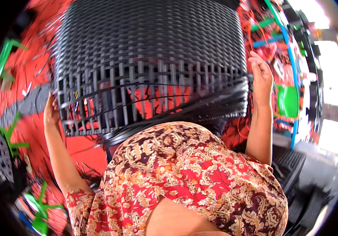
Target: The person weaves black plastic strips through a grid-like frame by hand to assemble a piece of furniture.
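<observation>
A large black woven panel (149, 35) of flat plastic wicker strips spans the view before me. Its far part is tightly woven; the near part shows bare uprights with gaps between them. A thick bundle of loose black strips (216, 100) slants across the near right part and hangs down by my lap. At the panel's left edge, my left hand (52, 112) is closed round the rim, its fingers partly hidden. My right hand (262, 76) is beside the right edge, fingers loosely stretched and apart, near the strips' bend.
Red flooring (86, 151) with scattered black strip scraps lies below. Green plastic frames (6, 57) stand at the left, and a green chair (288, 101) at the right beside a blue rail (295, 78). Dark woven pieces (289, 163) are stacked at the lower right.
</observation>
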`<state>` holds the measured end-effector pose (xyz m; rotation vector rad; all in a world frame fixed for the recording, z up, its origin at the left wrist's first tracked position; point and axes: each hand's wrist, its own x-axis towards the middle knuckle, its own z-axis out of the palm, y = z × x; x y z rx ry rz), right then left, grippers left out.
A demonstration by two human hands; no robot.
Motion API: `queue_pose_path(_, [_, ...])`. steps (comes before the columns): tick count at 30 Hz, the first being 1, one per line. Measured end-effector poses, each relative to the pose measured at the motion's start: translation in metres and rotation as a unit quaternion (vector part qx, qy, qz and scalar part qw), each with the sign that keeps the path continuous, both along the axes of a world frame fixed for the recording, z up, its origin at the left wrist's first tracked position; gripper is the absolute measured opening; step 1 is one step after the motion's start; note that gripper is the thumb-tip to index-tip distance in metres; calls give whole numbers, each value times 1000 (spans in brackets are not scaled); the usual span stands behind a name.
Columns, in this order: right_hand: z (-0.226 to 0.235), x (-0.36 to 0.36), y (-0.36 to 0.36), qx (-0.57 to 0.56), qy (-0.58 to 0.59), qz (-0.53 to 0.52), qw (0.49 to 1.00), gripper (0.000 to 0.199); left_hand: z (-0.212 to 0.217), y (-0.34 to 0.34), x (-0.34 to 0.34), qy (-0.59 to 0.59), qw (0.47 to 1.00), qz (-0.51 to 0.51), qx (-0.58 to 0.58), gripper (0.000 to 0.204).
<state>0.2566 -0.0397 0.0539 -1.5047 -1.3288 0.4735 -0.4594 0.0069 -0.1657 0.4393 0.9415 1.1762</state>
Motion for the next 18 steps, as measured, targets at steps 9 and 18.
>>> queue_pose_path(9, [-69,41,-38,-71,-34,-80,994,11,29,56,-66,269,942,201,-2,21])
queue_pose_path(18, [-79,36,-26,-52,-217,-62,973,14,20,45,-157,98,970,218,42,18])
